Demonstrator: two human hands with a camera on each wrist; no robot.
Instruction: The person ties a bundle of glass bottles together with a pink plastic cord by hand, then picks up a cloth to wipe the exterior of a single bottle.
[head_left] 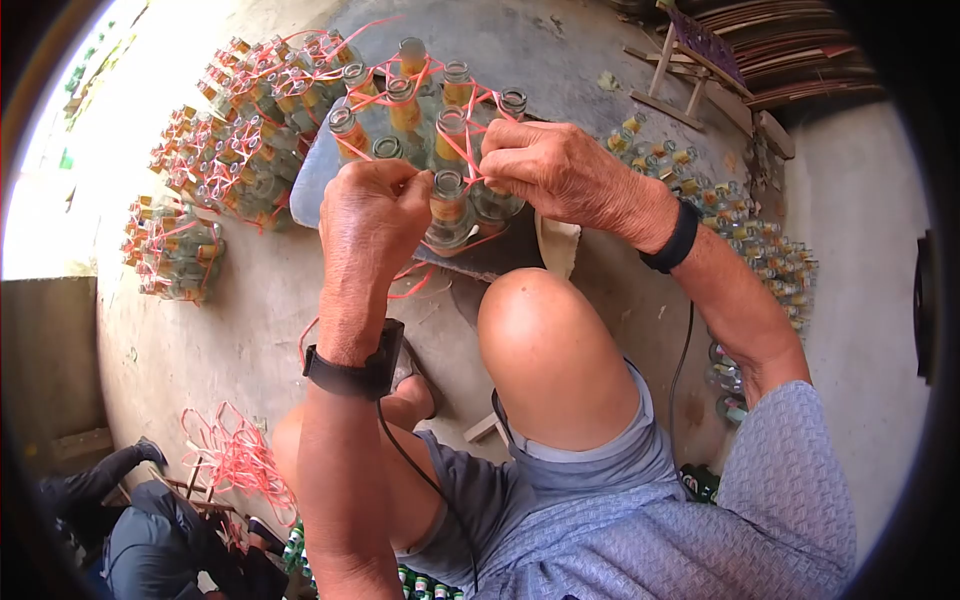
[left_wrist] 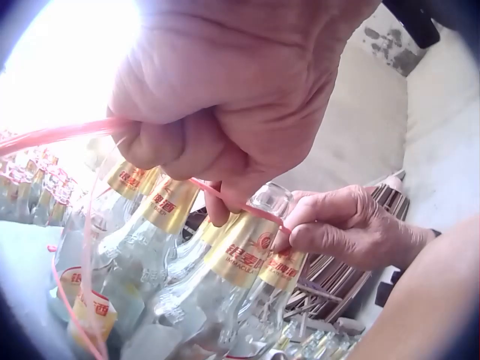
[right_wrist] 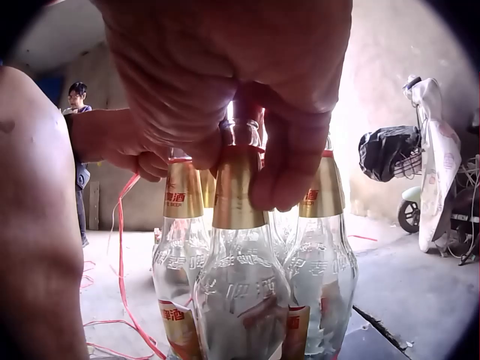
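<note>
Clear glass beer bottles point(head_left: 449, 207) with gold neck labels stand upright in a cluster on a low board point(head_left: 311, 180) before the person's knees. Pink plastic strap point(head_left: 470, 152) winds among their necks. At the near side of the cluster, the left hand point(head_left: 374, 212) grips the strap in curled fingers; a length of strap point(left_wrist: 64, 136) trails from that fist in the left wrist view. Opposite it, the right hand point(head_left: 560, 172) pinches the strap between thumb and fingers beside a bottle neck. In the right wrist view this hand covers part of the bottle tops.
Strapped bottle bundles point(head_left: 250, 165) stand on the floor at left, and more bottles point(head_left: 755, 250) line the right wall. A tangled strap heap point(head_left: 238, 455) lies lower left, near another seated person point(head_left: 160, 545). A scooter point(right_wrist: 411, 210) is parked beyond in the right wrist view.
</note>
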